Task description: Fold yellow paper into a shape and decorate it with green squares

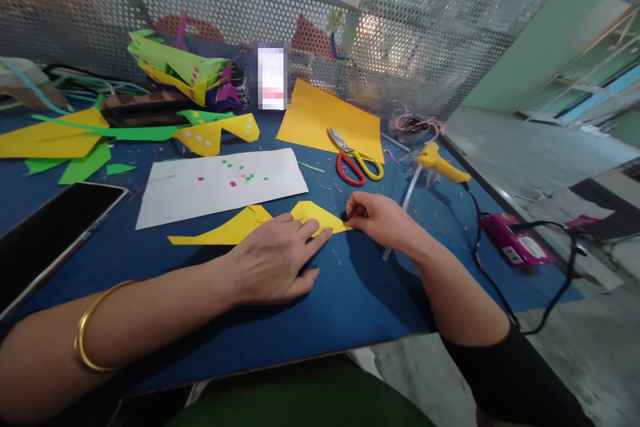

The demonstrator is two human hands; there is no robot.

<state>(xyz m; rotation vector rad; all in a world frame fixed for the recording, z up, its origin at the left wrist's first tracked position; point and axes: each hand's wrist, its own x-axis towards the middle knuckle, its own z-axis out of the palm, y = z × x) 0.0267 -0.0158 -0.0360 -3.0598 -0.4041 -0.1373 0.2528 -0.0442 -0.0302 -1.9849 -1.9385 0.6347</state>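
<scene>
Left hand (273,257), fingers spread, rests on an angular yellow paper cutout (235,228). Right hand (380,219), fingertips pressed together, meets its tip; grip unclear.

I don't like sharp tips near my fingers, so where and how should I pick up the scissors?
I'd take the scissors by the red handle and yellow handle, coming from the near side, just beyond the right hand. Both loops face the wearer, while the blades point away, lying over the orange sheet.
</scene>
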